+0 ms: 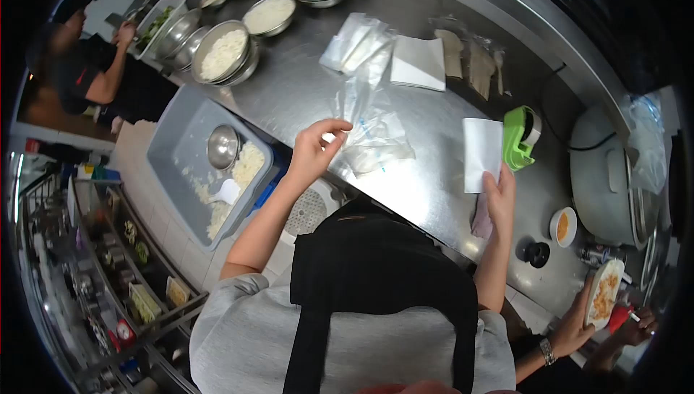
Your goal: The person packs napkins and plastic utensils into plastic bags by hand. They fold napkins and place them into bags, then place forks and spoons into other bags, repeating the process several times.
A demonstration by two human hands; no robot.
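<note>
My left hand (pixel 318 150) is closed, thumb and fingers pinched at the edge of a clear plastic bag (pixel 379 141) lying on the steel counter. In my right hand (pixel 499 195) is a folded white paper (pixel 482 150), gripped at its lower edge between thumb and fingers. Just beyond that paper stands a green tape dispenser (pixel 519 139). A stack of white paper (pixel 419 63) lies farther back, beside a bundle of plastic bags (pixel 359 43). Bagged wooden cutlery (pixel 481 65) is to the right of the stack.
Several metal bowls of white grated food (pixel 269 16) stand at the back left. A grey tub (pixel 170 170) holds a metal bowl, scoop and more white food. A large pot (pixel 600 177) and small cup (pixel 563 227) are right. Co-workers stand left and lower right, one holding a filled dish (pixel 604 293).
</note>
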